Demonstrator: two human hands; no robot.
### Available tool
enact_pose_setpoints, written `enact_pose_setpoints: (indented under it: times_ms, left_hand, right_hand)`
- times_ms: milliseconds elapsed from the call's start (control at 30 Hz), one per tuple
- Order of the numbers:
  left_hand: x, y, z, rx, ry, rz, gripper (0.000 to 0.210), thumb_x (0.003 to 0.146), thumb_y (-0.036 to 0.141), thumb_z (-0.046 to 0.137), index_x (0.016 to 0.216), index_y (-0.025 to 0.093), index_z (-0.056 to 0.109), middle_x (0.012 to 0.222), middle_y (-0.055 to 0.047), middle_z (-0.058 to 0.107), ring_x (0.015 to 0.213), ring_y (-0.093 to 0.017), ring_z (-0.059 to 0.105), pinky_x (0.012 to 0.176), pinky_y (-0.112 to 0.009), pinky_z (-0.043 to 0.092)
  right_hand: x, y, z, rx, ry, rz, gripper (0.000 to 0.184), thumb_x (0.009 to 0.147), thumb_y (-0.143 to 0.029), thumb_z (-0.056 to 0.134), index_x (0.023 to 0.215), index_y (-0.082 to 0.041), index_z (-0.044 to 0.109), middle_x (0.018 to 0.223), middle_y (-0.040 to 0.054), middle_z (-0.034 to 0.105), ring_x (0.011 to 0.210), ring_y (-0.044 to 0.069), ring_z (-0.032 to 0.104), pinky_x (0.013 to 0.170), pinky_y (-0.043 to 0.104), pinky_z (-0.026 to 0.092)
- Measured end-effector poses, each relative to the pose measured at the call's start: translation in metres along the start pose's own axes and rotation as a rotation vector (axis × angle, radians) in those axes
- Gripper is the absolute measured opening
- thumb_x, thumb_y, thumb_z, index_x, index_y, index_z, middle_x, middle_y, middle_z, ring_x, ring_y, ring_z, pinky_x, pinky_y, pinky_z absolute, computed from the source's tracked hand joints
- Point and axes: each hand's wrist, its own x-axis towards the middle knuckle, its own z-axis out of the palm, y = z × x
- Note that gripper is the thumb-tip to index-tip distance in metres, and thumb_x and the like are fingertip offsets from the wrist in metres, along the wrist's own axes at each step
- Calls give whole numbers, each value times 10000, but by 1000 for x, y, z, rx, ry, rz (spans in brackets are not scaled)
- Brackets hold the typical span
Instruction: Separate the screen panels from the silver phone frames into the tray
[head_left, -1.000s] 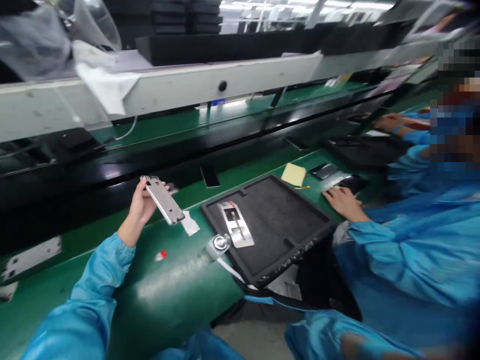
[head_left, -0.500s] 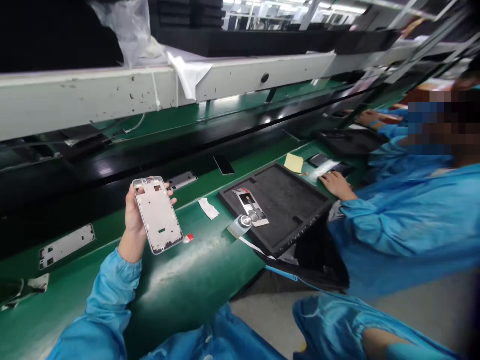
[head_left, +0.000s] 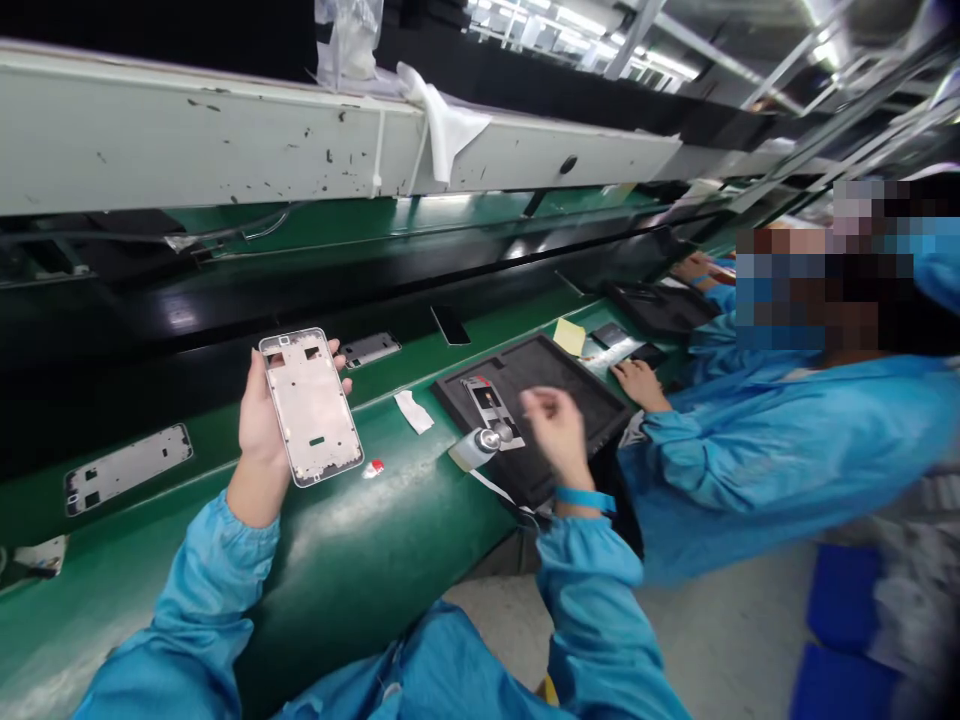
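My left hand (head_left: pixel 259 430) is closed around a phone frame (head_left: pixel 315 405), a pale plate with a thin rim and small cut-outs, held tilted above the bench. My right hand (head_left: pixel 559 430) is raised over the black foam tray (head_left: pixel 559 375), its fingers curled together. Whatever they pinch, if anything, is hidden. Just left of it stands a small dispenser bottle (head_left: pixel 469 452) with a metal top. Beside the bottle, in the tray, lies an opened phone (head_left: pixel 484 400) with its inner parts showing.
More phone frames (head_left: pixel 131 465) and a dark phone screen (head_left: pixel 450 326) lie along the green bench (head_left: pixel 360 560). A white paper scrap (head_left: pixel 413 411), a red-and-white bit (head_left: pixel 373 468) and a yellow note (head_left: pixel 570 337) lie nearby. A co-worker's hand (head_left: pixel 641 384) works at right.
My right hand has come up from low at the right to above the tray, near the bottle. The left hand still holds the phone frame. The view has shifted a little.
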Motion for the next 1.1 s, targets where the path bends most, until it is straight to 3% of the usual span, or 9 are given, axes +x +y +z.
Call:
enact_pose_setpoints:
  times_ms: [100, 200, 300, 400, 633, 733, 833, 967, 1100]
  left_hand:
    - [-4, -3, 3, 11, -41, -98, 842, 1108, 669, 192, 1108, 100, 813, 1040, -164, 835, 703, -231, 783, 620, -342, 665]
    - [-8, -4, 4, 25, -66, -130, 871, 1106, 666, 160, 1109, 94, 817, 995, -159, 836, 669, -225, 773, 588, -329, 646]
    - [-10, -3, 2, 48, -116, -113, 832, 1108, 658, 199, 1114, 102, 817, 1026, -162, 837, 695, -236, 785, 617, -337, 651]
    - [-9, -5, -2, 61, -182, -130, 753, 1089, 676, 311, 1127, 115, 813, 1074, -174, 837, 720, -254, 799, 653, -358, 663]
    - [-5, -15, -5, 67, -279, -273, 798, 1079, 702, 313, 1169, 77, 801, 968, -199, 830, 713, -255, 795, 622, -325, 648]
    - [-6, -19, -6, 55, -278, -332, 833, 1091, 693, 229, 1182, 92, 798, 957, -197, 829, 716, -247, 794, 595, -310, 640]
    - [-10, -22, -7, 52, -335, -351, 784, 1079, 706, 308, 1264, 106, 778, 1008, -199, 833, 760, -264, 807, 628, -326, 648]
    - [-26, -34, -3, 49, -504, -383, 718, 1038, 723, 480, 1443, 169, 692, 1084, -186, 837, 841, -292, 821, 731, -363, 648]
    - [-46, -52, 2, 1, -700, -462, 788, 1011, 766, 508, 1557, 206, 598, 1092, -195, 839, 868, -291, 822, 807, -361, 613]
  right_hand:
    - [2, 19, 22, -207, -60, 259, 478, 918, -506, 816, 1182, -119, 721, 1248, 202, 698, 1147, 354, 709, 1002, 522, 587]
    - [9, 31, 33, -331, -108, 393, 504, 746, -460, 920, 1071, -128, 726, 1248, 267, 678, 1236, 434, 661, 1041, 513, 533]
    - [22, 38, 29, -385, -132, 445, 399, 660, -322, 936, 938, -162, 699, 1132, 221, 720, 1211, 420, 668, 1005, 456, 524]
    - [33, 41, 18, -386, -152, 458, 308, 653, -280, 912, 768, -213, 634, 862, 112, 730, 989, 350, 722, 859, 382, 528]
    - [33, 33, -7, -266, -115, 321, 447, 757, -432, 818, 493, -263, 499, 546, 17, 583, 733, 249, 649, 687, 309, 461]
    - [29, 25, -19, -180, -58, 262, 545, 770, -612, 778, 479, -254, 488, 511, 7, 541, 667, 221, 599, 634, 303, 448]
    - [21, 9, -37, -86, 38, 209, 647, 809, -826, 619, 554, -235, 554, 543, 18, 553, 616, 209, 561, 586, 316, 442]
    - [-12, -35, -51, 50, 96, 112, 732, 879, -888, 504, 678, -202, 664, 670, 51, 657, 669, 223, 614, 614, 330, 515]
    - [-64, -98, -16, 236, -41, -81, 650, 969, -786, 564, 767, -196, 745, 680, 39, 674, 660, 218, 642, 601, 315, 533]
